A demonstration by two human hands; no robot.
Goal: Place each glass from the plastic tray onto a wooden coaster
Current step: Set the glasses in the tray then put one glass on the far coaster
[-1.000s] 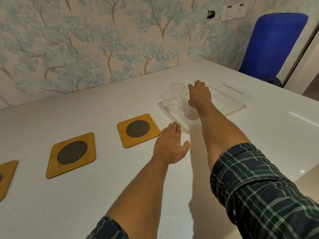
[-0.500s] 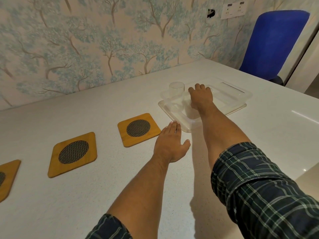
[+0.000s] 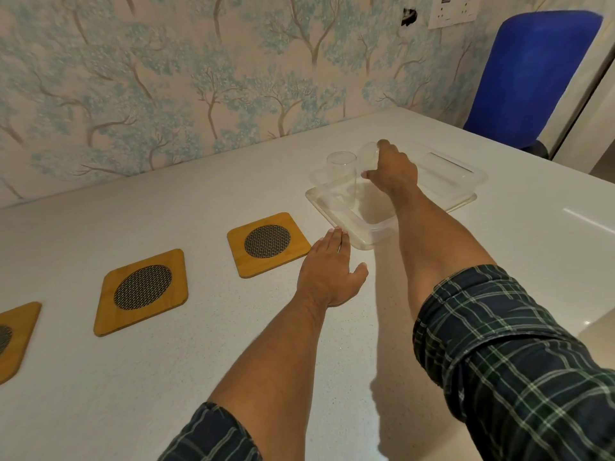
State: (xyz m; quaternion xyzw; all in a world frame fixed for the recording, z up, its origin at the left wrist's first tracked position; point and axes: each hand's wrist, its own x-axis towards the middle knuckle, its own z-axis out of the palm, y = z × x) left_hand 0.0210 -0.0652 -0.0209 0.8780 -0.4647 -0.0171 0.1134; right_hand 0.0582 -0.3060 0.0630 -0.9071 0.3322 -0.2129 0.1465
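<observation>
A clear plastic tray (image 3: 362, 232) lies on the white table, right of centre. One clear glass (image 3: 341, 178) stands upright in its left part. My right hand (image 3: 392, 171) is over the tray, closed around a second clear glass (image 3: 367, 154) that is tilted and raised off the tray floor. My left hand (image 3: 329, 269) rests flat on the table, fingers apart, just in front of the tray's near corner. Three wooden coasters with dark mesh centres lie in a row to the left: one (image 3: 268, 244) nearest the tray, one (image 3: 143, 291) in the middle, one (image 3: 13, 334) cut by the left edge.
A wallpapered wall with tree patterns runs along the table's far edge. A blue chair (image 3: 532, 78) stands at the far right corner. A second clear tray or lid (image 3: 466, 174) sits behind the first. The table's right edge falls off near my right sleeve.
My right hand has closed on a glass in the tray and lifted and tilted it. My left hand has stayed flat on the table.
</observation>
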